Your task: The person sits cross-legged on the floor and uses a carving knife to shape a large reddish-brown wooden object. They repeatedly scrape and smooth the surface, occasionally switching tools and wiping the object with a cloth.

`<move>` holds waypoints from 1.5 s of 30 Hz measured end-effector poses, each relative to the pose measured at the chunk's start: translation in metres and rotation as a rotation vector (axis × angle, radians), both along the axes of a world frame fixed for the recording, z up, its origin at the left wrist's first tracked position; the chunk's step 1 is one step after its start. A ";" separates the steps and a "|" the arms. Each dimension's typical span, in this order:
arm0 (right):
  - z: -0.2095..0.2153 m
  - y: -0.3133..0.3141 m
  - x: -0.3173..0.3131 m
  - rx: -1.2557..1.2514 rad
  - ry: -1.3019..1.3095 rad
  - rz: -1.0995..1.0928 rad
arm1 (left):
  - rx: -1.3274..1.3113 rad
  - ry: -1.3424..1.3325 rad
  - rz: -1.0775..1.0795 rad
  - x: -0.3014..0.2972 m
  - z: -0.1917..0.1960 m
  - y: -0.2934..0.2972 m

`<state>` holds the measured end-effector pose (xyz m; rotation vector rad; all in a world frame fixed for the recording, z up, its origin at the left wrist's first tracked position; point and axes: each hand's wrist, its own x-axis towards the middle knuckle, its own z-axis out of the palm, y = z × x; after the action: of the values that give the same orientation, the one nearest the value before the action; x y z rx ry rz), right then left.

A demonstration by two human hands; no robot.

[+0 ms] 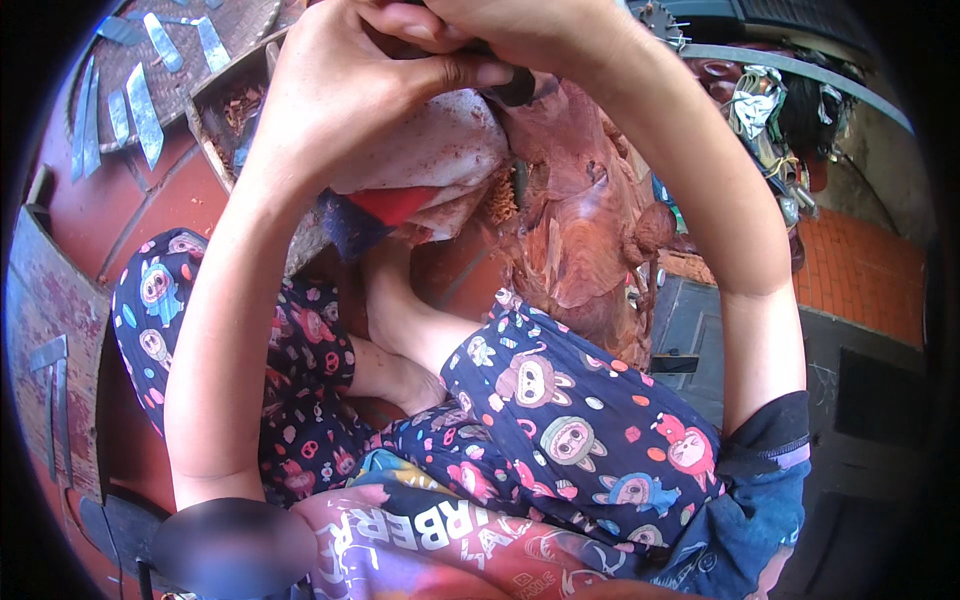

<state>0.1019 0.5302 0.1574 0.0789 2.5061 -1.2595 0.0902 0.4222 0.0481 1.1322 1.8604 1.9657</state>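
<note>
My left hand (385, 75) and my right hand (500, 25) are raised together at the top edge, with both arms arched over my lap. The left thumb stretches across toward the right, its tip by a small dark object (515, 88). The fingers are curled; what they hold, if anything, is hidden or cut off by the edge. Below the hands lies a whitish cloth (440, 140) with red and blue parts, dusted with brown bits. Beside it stands a reddish-brown carved piece of wood (580, 230), apart from both hands.
At the upper left, several flat metal blades (143, 128) lie on and around a woven tray (185, 72). A wooden box (205, 125) holds shavings. A worn wooden board (60, 360) stands at the left; cluttered bags and cloths (765, 110) fill the upper right.
</note>
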 end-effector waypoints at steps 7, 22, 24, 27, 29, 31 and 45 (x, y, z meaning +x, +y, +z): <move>-0.012 -0.002 -0.002 -0.210 0.168 0.107 | 0.001 -0.187 -0.003 -0.001 -0.002 -0.007; -0.016 -0.006 -0.011 -0.228 0.191 0.183 | 0.005 -0.270 -0.071 -0.010 -0.019 -0.003; -0.014 0.002 -0.001 -0.296 0.072 0.267 | 0.016 -0.085 0.072 0.005 -0.014 -0.002; -0.012 -0.002 0.000 -0.115 0.129 0.197 | 0.088 -0.032 -0.082 -0.009 -0.019 -0.007; -0.018 -0.011 -0.012 -0.098 0.206 0.162 | -0.003 -0.313 -0.113 -0.016 -0.021 -0.002; -0.014 -0.007 -0.004 -0.187 0.200 0.181 | 0.054 -0.180 -0.037 -0.008 -0.016 -0.004; -0.011 -0.007 0.004 0.044 0.222 0.071 | -0.076 -0.177 -0.122 -0.014 -0.011 0.000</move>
<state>0.1057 0.5235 0.1466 -0.1464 2.6974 -1.2451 0.0763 0.4224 0.0368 0.9897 1.7185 1.8475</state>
